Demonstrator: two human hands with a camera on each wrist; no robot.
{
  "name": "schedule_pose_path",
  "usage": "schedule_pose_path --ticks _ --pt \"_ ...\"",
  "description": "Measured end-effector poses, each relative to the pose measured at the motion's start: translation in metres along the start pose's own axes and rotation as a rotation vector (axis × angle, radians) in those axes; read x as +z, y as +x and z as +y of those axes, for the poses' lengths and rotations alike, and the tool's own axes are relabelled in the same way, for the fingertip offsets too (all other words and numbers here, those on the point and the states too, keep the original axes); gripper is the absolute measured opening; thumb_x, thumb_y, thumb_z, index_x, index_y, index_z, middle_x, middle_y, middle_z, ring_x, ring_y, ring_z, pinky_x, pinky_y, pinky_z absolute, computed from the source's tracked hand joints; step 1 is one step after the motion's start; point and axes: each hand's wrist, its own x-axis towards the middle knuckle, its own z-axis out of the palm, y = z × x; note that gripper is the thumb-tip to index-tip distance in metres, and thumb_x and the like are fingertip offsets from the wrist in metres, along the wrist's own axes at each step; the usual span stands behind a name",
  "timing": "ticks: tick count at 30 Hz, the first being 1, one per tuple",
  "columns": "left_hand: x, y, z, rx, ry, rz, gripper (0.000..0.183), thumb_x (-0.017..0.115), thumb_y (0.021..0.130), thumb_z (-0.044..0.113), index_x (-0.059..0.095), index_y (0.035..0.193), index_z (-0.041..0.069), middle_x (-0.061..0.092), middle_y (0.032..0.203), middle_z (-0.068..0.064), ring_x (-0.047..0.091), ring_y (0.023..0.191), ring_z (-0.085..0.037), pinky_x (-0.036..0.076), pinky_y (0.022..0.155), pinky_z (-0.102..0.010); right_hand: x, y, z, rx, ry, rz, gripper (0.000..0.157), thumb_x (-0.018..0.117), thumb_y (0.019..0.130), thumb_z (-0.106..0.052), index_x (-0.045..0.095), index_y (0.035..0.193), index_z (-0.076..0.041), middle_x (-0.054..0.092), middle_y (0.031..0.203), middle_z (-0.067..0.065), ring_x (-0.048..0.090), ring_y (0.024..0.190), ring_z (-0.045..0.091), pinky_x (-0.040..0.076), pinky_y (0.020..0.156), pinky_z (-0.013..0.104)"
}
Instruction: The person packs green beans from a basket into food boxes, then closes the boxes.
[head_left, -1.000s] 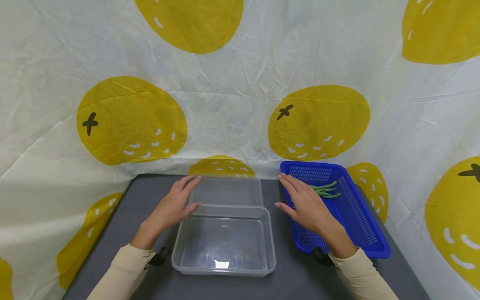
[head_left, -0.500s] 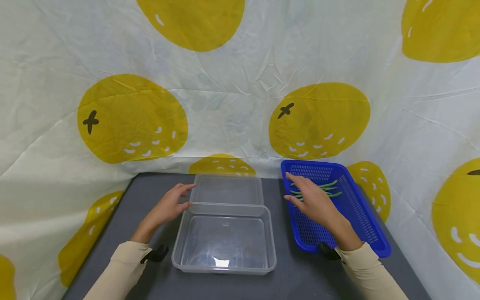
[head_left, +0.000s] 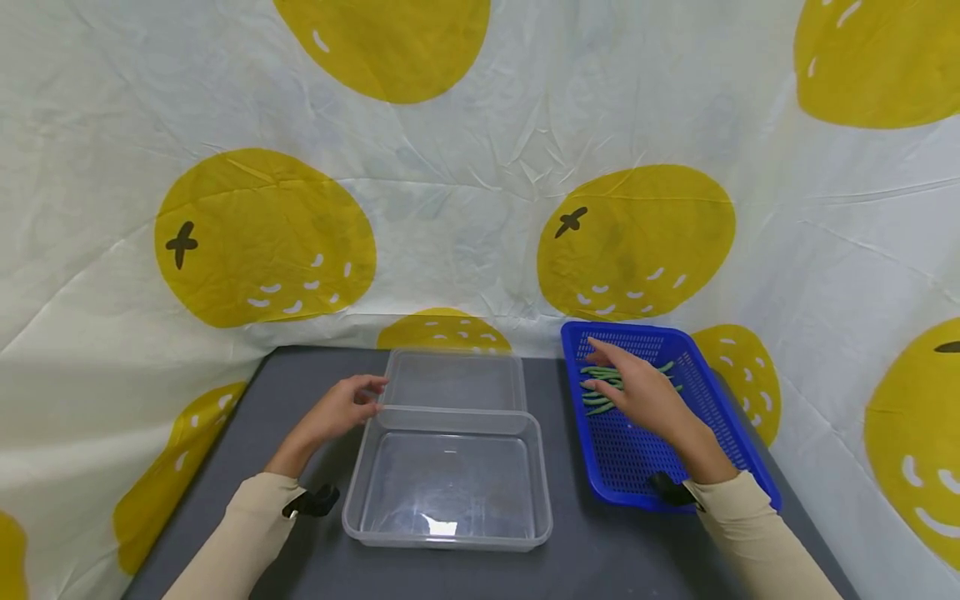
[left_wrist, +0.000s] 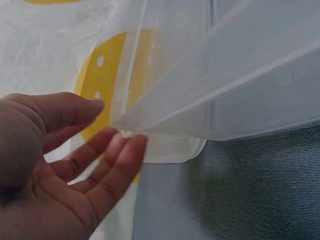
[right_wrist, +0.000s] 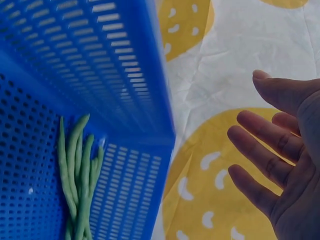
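Observation:
My left hand (head_left: 337,412) hovers at the back left corner of a clear plastic container (head_left: 450,540), its fingers loosely bent. In the left wrist view the fingertips (left_wrist: 134,147) come right up to the container's corner, with nothing gripped. Over a blue plastic basket (head_left: 630,475) hangs my right hand (head_left: 641,396), thumb and fingers apart and holding nothing. Green beans (head_left: 598,407) lie bunched on the basket's floor below it, partly hidden by that hand. The right wrist view shows the beans (right_wrist: 80,175) beside the basket's perforated wall (right_wrist: 125,65).
Behind the container, a clear flat lid (head_left: 457,379) lies on the dark grey table (head_left: 300,375). A white cloth (head_left: 450,233) with yellow fruit prints hangs along the table's back and sides. Each wrist carries a small black camera.
My right hand has shifted right, farther over the basket, uncovering more of the beans. My left hand has drawn back slightly left and its fingers have bent more. Container, lid and basket stay put.

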Motion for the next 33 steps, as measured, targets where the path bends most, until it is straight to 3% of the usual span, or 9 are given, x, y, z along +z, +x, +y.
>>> schedule_pose_path --ticks 4,9,11,20,26,33 --pt "-0.001 0.001 -0.005 -0.096 -0.078 -0.023 0.041 0.062 0.097 -0.001 0.057 0.137 -0.007 0.059 0.125 -0.031 0.065 0.101 -0.032 0.059 0.071 -0.045 -0.004 0.002 0.008 0.028 0.023 -0.037 0.068 0.072 0.096 -0.019 0.039 0.155 -0.006 0.064 0.134 0.017 0.064 0.118 0.036 0.05 0.095 0.058" --pt "-0.002 0.002 -0.007 -0.218 -0.15 -0.025 0.034 0.062 0.098 0.003 0.061 0.131 -0.009 0.062 0.11 -0.02 0.062 0.095 -0.025 0.059 0.068 -0.039 -0.008 0.005 0.021 0.06 0.078 -0.083 0.067 0.069 0.098 -0.018 0.038 0.156 -0.005 0.061 0.137 0.019 0.062 0.12 0.038 0.05 0.096 0.058" --pt "-0.002 0.002 -0.006 -0.237 -0.168 -0.034 0.034 0.061 0.099 0.004 0.062 0.13 -0.01 0.062 0.109 -0.019 0.062 0.094 -0.025 0.059 0.067 -0.038 -0.008 0.006 0.027 0.065 0.104 -0.095 0.066 0.068 0.098 -0.018 0.038 0.155 -0.004 0.061 0.137 0.021 0.062 0.121 0.039 0.051 0.095 0.058" --pt "-0.004 0.0 -0.004 -0.247 -0.195 -0.092 0.031 0.059 0.1 0.007 0.064 0.126 -0.01 0.063 0.109 -0.025 0.065 0.095 -0.032 0.059 0.067 -0.04 -0.004 0.009 0.057 0.064 0.116 -0.136 0.059 0.068 0.098 -0.018 0.046 0.15 0.0 0.065 0.131 0.021 0.062 0.12 0.039 0.05 0.096 0.057" --pt "-0.004 0.002 -0.005 -0.249 -0.204 -0.099 0.027 0.06 0.1 0.006 0.065 0.121 -0.01 0.063 0.111 -0.026 0.065 0.094 -0.031 0.059 0.066 -0.038 -0.003 0.01 0.076 0.054 0.135 -0.155 0.046 0.071 0.097 -0.02 0.06 0.136 0.001 0.068 0.127 0.019 0.064 0.118 0.039 0.051 0.096 0.056" --pt "-0.004 0.004 -0.005 -0.251 -0.205 -0.1 0.027 0.06 0.101 0.007 0.065 0.121 -0.01 0.064 0.111 -0.026 0.065 0.094 -0.031 0.059 0.065 -0.037 0.001 0.009 0.095 0.054 0.114 -0.19 0.035 0.073 0.094 -0.014 0.068 0.125 0.001 0.071 0.12 0.018 0.067 0.111 0.037 0.052 0.093 0.056"
